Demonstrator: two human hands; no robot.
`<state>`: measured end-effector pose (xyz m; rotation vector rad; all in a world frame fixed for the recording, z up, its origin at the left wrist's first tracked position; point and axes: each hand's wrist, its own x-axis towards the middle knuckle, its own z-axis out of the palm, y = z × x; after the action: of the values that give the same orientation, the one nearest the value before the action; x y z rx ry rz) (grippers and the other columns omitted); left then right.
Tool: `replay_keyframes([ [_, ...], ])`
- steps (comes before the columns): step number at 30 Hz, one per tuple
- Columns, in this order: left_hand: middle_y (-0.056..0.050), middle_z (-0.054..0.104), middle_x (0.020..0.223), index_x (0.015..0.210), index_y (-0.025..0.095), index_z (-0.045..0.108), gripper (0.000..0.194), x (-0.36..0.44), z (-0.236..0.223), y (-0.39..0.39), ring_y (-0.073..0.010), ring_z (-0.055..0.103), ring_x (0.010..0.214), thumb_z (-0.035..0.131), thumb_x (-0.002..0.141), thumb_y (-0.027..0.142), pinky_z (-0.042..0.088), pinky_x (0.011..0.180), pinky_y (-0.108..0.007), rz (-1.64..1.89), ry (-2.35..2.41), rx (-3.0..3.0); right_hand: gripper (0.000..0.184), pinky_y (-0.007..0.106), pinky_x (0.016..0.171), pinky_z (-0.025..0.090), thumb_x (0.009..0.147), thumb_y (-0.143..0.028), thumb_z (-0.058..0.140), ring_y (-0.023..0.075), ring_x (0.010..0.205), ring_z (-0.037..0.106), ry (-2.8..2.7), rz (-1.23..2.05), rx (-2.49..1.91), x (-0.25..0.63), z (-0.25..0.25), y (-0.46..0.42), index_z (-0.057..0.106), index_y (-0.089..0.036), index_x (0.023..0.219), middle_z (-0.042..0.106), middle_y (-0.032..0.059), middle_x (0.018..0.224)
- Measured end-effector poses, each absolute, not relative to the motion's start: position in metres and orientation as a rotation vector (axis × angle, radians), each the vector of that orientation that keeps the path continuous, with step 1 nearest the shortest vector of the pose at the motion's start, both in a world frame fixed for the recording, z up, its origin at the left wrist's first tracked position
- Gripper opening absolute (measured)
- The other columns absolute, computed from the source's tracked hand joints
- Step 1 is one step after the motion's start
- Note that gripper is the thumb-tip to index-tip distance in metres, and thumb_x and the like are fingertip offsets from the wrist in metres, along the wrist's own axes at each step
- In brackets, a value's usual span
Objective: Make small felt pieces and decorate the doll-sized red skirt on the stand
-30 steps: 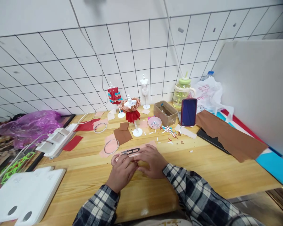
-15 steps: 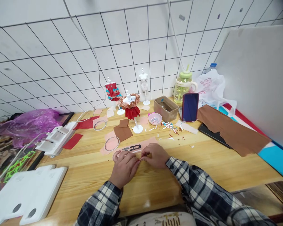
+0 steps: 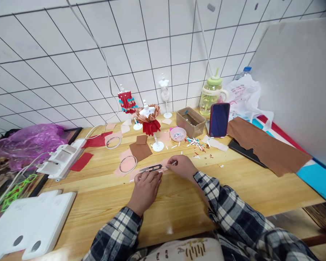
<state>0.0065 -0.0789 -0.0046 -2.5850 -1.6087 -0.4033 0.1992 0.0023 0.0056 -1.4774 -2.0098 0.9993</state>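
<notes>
My left hand (image 3: 146, 188) lies with its fingers stretched out at the near edge of a pale pink strip of crepe paper (image 3: 134, 175). Just beyond those fingertips rests a pair of black-handled thread snips (image 3: 154, 167). Over the strip's right end, my right hand (image 3: 182, 166) is closed in a pinch; a small pale bit shows at its fingers, too small to name. Behind the snips, a silver ring (image 3: 120, 165) lies on pink paper beside brown paper squares (image 3: 141, 151). A small white dress form (image 3: 158, 146) wearing red and brown ruffled paper stands farther back.
A pink dish (image 3: 178, 134) of small shiny pieces, a cardboard box (image 3: 190, 122), a propped phone (image 3: 219, 120) and a green-lidded jug (image 3: 212, 96) stand at the back. White paper scraps (image 3: 195, 144) are scattered nearby. A power strip (image 3: 66, 159) lies at left, brown paper (image 3: 268, 148) at right.
My right hand has moved up and right, away from my left hand. My left fingers, bunched by the right ones before, now lie flatter near the snips. The view has shifted slightly.
</notes>
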Motion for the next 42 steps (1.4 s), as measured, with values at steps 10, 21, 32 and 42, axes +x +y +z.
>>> replay_keyframes([
  [10, -0.005, 0.065, 0.116, 0.128, 0.032, 0.056, 0.034, 0.007, -0.001, -0.076, -0.0243, 0.053, 0.107, 0.048, 0.095, 0.03, 0.027, 0.098, -0.048, -0.344, -1.602, -2.676, 0.012, 0.024, 0.069, 0.042, 0.082, -0.027, 0.06, 0.0148, 0.082, 0.062, -2.19, 0.998, -1.523, 0.193, 0.008, 0.009, 0.069, -0.019, 0.085, 0.071, 0.0017, 0.087],
  [21, -0.007, 0.067, 0.109, 0.12, 0.025, 0.06, 0.029, 0.008, -0.002, -0.076, -0.0246, 0.054, 0.106, 0.048, 0.094, 0.028, 0.028, 0.098, -0.046, -0.394, -1.589, -2.675, 0.016, 0.029, 0.07, 0.044, 0.08, -0.03, 0.059, 0.0219, 0.087, 0.065, -2.239, 0.841, -1.825, 0.193, 0.01, 0.004, 0.072, -0.022, 0.079, 0.073, 0.0066, 0.091],
  [32, -0.006, 0.066, 0.11, 0.117, 0.027, 0.062, 0.026, 0.008, -0.001, -0.075, -0.0254, 0.052, 0.109, 0.052, 0.092, 0.029, 0.028, 0.099, -0.049, -0.386, -1.605, -2.709, 0.018, 0.025, 0.07, 0.042, 0.081, -0.034, 0.057, 0.0174, 0.086, 0.065, -2.253, 0.856, -1.753, 0.193, 0.016, 0.003, 0.073, -0.025, 0.082, 0.074, 0.0008, 0.091],
  [42, -0.006, 0.067, 0.109, 0.115, 0.027, 0.062, 0.025, 0.01, -0.001, -0.076, -0.0258, 0.053, 0.108, 0.052, 0.092, 0.029, 0.027, 0.099, -0.049, -0.398, -1.606, -2.698, 0.019, 0.035, 0.085, 0.038, 0.08, -0.032, 0.058, 0.022, 0.092, 0.063, -2.256, 0.733, -1.835, 0.187, 0.009, -0.002, 0.074, -0.024, 0.082, 0.074, 0.0054, 0.091],
])
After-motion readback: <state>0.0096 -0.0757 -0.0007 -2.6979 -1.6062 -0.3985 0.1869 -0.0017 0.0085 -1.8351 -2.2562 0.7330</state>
